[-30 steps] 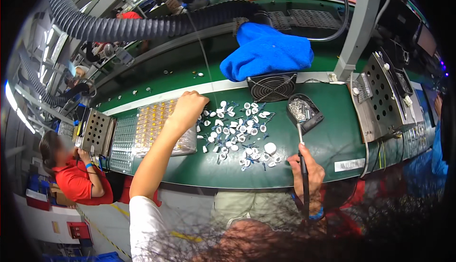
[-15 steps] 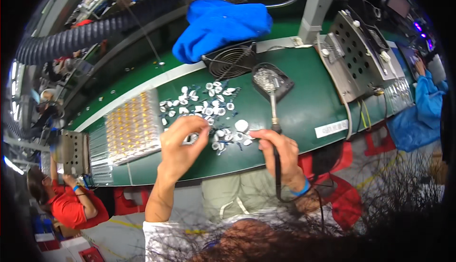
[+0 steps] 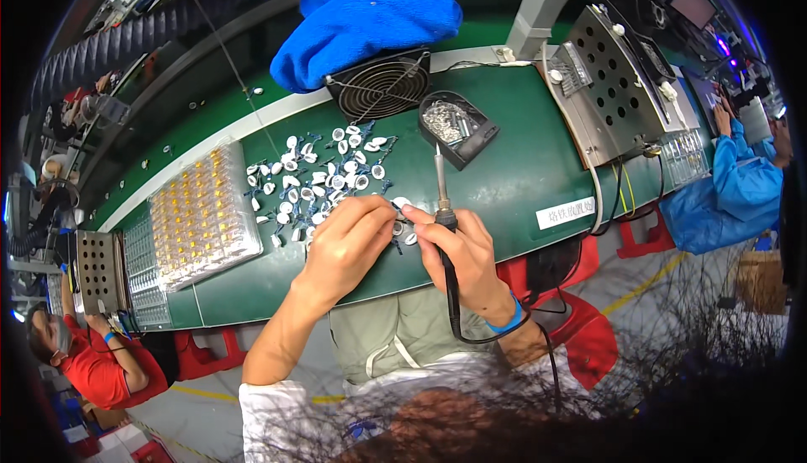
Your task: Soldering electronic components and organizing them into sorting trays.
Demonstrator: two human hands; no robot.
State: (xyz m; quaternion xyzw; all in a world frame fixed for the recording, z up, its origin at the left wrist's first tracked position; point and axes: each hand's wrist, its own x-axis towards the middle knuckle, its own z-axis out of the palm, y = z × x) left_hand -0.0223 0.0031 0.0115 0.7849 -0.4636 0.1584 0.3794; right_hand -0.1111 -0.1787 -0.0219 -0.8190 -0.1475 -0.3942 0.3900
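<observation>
My right hand (image 3: 466,257) is closed around the handle of a soldering iron (image 3: 443,198), whose metal tip points away from me. Its cable runs down past the blue wristband. The thumb and forefinger of that hand reach a small white round part (image 3: 402,203). Beside it, my left hand (image 3: 349,240) is closed with fingertips pinched together; what they hold is hidden. The fingertips of both hands nearly meet above the table. A pile of small white cup-shaped parts with dark blue wires (image 3: 338,181) spreads just beyond my left hand.
On the left lies a clear plastic tray (image 3: 197,219) with rows of yellow pieces. Ahead stand a black fan (image 3: 382,89) under a blue cloth (image 3: 370,26) and a black dish (image 3: 479,131) of metal shavings. A perforated metal box (image 3: 618,85) is at right. Co-workers sit on both sides.
My left hand has come right and closed its fingers, meeting the right hand. The iron's tip has left the dish of shavings. The whole view has shifted slightly.
</observation>
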